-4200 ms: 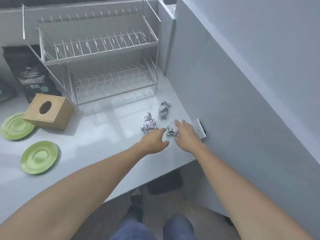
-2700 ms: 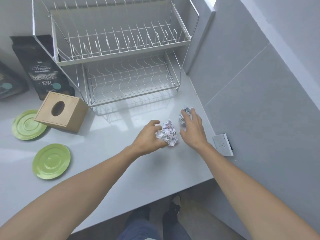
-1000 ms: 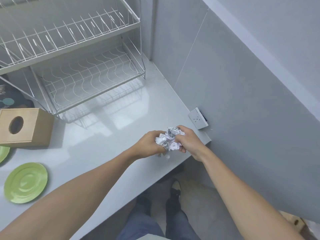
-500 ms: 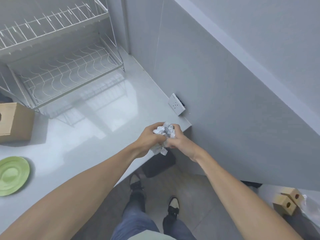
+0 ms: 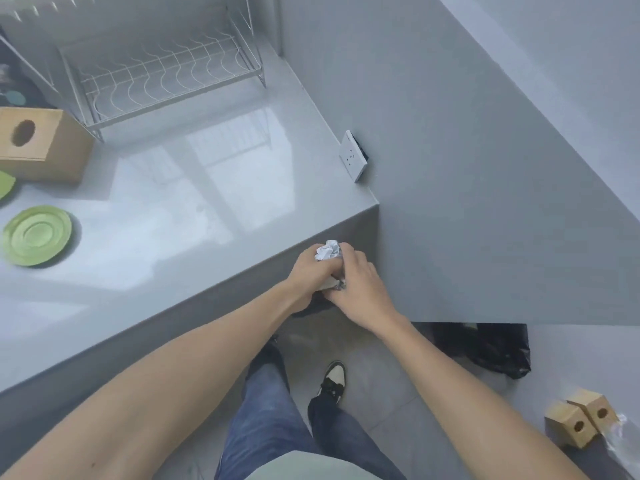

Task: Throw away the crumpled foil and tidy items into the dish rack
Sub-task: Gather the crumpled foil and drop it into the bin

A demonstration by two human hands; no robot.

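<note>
Both hands are cupped together around the crumpled foil, just past the counter's front right corner. My left hand grips it from the left and my right hand from the right; only a silvery top and a small bit below show. The wire dish rack stands at the back of the grey counter with its lower shelf bare. A green plate lies at the counter's left, and the edge of a second green plate shows above it.
A wooden tissue box sits left of the rack. A wall socket is on the grey wall to the right. On the floor lie a black bag and two small wooden blocks. My legs and shoes are below.
Both hands gathered the foil pieces off the counter into one wad and carried it forward past the counter's edge. The view turned down and right, bringing the floor and black bag into sight.
</note>
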